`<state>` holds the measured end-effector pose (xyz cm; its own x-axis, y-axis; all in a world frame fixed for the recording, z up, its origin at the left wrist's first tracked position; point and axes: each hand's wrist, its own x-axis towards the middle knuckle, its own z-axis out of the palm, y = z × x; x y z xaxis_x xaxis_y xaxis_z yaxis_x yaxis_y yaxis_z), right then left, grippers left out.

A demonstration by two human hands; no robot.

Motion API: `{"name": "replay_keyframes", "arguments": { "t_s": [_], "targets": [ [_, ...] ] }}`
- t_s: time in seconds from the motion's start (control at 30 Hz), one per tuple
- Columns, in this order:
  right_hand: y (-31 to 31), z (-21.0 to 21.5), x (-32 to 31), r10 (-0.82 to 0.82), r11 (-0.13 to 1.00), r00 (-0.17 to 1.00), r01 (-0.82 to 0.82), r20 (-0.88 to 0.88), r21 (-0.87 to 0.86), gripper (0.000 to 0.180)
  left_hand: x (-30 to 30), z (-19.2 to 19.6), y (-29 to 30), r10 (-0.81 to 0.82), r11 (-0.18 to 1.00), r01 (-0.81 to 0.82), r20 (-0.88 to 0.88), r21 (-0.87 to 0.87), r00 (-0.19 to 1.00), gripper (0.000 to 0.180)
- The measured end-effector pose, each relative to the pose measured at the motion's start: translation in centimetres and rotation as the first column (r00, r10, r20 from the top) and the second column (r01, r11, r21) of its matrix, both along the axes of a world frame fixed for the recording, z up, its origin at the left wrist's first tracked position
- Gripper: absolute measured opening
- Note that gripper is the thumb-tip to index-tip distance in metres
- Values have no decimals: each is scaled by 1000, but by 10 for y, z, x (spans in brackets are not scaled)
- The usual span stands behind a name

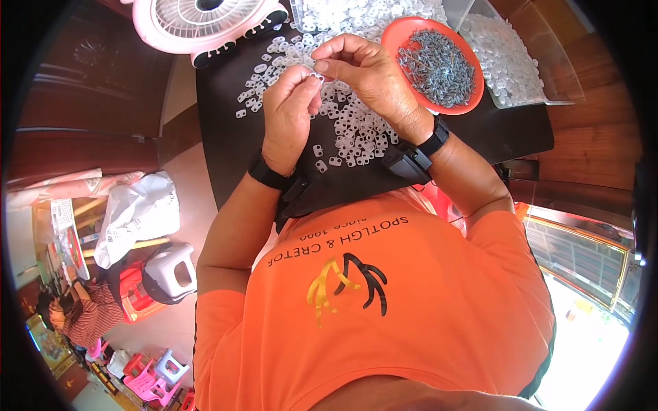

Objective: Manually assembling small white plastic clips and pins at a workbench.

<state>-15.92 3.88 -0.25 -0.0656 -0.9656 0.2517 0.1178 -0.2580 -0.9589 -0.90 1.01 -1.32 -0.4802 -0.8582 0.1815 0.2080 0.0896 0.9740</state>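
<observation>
Above a dark table (pixel 233 157), my hands meet fingertip to fingertip. My left hand (pixel 289 113) pinches a small white plastic piece with holes (pixel 317 77) between thumb and forefinger. The thumb and forefinger of my right hand (pixel 367 72) are closed just over that piece; whatever they hold is too small to make out. Loose white plastic pieces (pixel 360 137) lie scattered beneath and around both hands. Beside my right hand sits a red-orange dish (pixel 452 109), heaped with thin grey metal pieces (pixel 439 68) that look like small screws or nails.
A pink fan (pixel 205 27) stands at the far left of the table. Clear bins at the far side and far right hold white pieces (pixel 504 61). On the floor to the left are stacked stools (pixel 171 274). Another person (pixel 92 312) is further off at left.
</observation>
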Motion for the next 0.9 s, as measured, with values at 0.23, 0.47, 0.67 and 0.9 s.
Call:
{"name": "replay_keyframes", "arguments": {
  "t_s": [0.23, 0.47, 0.67, 0.9],
  "targets": [
    [-2, -11, 3, -48, 997, 998, 45, -51, -63, 10, 0, -4, 3, 48, 999, -48, 8, -7, 999, 14],
    [-1, -10, 1, -31, 997, 997, 26, -64, -68, 13, 0, -7, -1, 28, 999, -27, 14, -23, 1000, 14],
    [3, 8, -13, -213, 975, 739, 202, -639, -91, 15, 10, -4, -19, 102, 995, -102, 2, -13, 995, 18],
    [8, 8, -35, -152, 988, 228, 67, -962, -140, 17, 15, 1, -23, 105, 994, -104, -24, 34, 994, 18]
  ]
}}
